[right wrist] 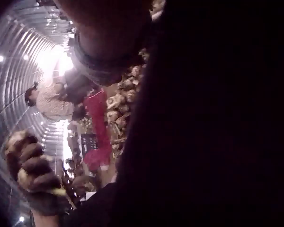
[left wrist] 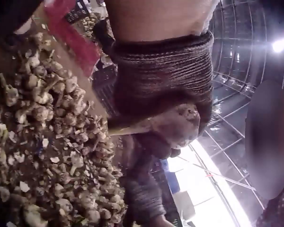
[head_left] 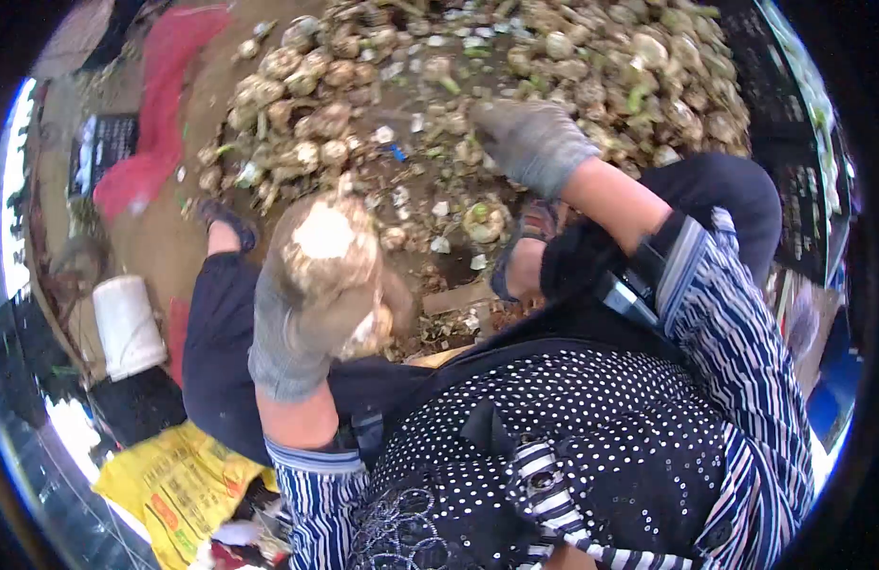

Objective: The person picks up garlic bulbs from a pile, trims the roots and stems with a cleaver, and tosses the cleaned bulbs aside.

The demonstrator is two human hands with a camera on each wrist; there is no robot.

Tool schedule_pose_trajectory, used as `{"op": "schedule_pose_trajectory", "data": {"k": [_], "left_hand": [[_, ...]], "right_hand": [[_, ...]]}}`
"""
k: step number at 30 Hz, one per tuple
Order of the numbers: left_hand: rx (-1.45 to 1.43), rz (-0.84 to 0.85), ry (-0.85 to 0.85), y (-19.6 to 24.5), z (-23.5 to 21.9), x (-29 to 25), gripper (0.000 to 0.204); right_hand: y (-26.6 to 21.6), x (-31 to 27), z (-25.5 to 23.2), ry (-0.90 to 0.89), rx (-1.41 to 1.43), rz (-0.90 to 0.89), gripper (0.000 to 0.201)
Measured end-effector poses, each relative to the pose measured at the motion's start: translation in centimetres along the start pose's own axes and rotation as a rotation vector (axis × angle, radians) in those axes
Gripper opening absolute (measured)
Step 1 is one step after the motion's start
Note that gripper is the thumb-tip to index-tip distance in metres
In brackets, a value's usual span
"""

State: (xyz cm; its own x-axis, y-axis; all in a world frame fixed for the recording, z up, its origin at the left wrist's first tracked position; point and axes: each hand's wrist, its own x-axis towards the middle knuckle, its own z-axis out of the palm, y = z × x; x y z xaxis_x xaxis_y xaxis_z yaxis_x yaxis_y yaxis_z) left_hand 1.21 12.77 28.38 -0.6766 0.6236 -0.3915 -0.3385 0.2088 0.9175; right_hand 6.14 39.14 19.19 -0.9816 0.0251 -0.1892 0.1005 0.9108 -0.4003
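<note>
The gloved left hand (head_left: 292, 318) is raised in front of the body in the head view, its fingers curled round garlic bulbs (head_left: 327, 236). Another bulb (head_left: 368, 332) shows at its lower side. In the left wrist view a pale bulb with a stem (left wrist: 180, 124) lies against the glove (left wrist: 163, 75). The right wrist view shows the left hand's bent fingers (right wrist: 34, 168) round the bulbs. Over the inner edge of the right-hand garlic heap (head_left: 620, 85) is the gloved right hand (head_left: 537, 144), back up; its fingertips are blurred, and whether it holds anything is hidden.
More garlic (head_left: 302, 104) is heaped at the upper left, with loose skins and a bulb (head_left: 483, 221) between the feet. Red netting (head_left: 164, 104), a white bucket (head_left: 128, 326) and a yellow sack (head_left: 188, 489) are at the left. Another person (right wrist: 54, 99) appears in the right wrist view.
</note>
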Motion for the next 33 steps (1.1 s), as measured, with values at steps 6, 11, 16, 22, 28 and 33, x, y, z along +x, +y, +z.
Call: {"op": "schedule_pose_trajectory", "data": {"k": [6, 11, 16, 22, 28, 33], "left_hand": [[-0.033, -0.087, 0.109, 0.0, 1.8, 0.6, 0.046], [1.131, 0.259, -0.039, -2.0, 3.0, 0.5, 0.052], [1.452, 0.113, -0.338, -3.2, 4.1, 1.1, 0.046], [1.544, 0.149, -0.353, -2.8, 4.8, 1.0, 0.051], [1.591, 0.115, -0.245, -4.0, 2.8, 2.0, 0.054], [0.279, -0.318, -0.026, -7.5, 2.8, 7.3, 0.052]], "right_hand": [[-3.4, -0.7, -1.7, 0.160, 0.126, 0.142, 0.022], [-3.8, -1.0, -2.0, 0.105, 0.206, -0.104, 0.021], [-4.9, -1.8, -2.1, -0.132, 0.069, -0.408, 0.024], [-0.7, -0.6, -0.3, -0.280, -0.029, -0.243, 0.026], [0.9, -1.7, -5.0, -0.079, -0.056, 0.112, 0.028], [5.7, -1.4, -7.4, 0.458, 0.324, 0.133, 0.031]]}}
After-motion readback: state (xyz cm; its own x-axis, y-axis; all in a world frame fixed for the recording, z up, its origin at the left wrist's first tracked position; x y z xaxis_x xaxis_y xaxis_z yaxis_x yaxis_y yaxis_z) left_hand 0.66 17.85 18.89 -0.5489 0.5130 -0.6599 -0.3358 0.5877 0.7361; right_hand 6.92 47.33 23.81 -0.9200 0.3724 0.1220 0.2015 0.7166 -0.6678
